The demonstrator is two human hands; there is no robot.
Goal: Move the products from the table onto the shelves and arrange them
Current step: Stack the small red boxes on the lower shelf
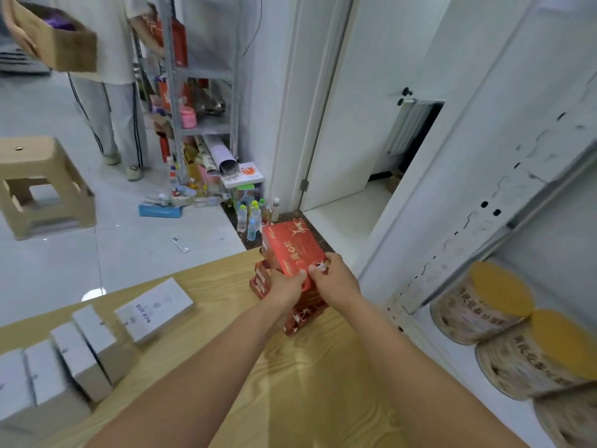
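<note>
over the table, hands grip red box.

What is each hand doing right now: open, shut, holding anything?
Left hand: grips the near edge of the top red box.
Right hand: grips the same box at its near right corner.

One head-worn wide-angle view looks forward and down, close to the left grip and right grip, with the desk beneath them.
</note>
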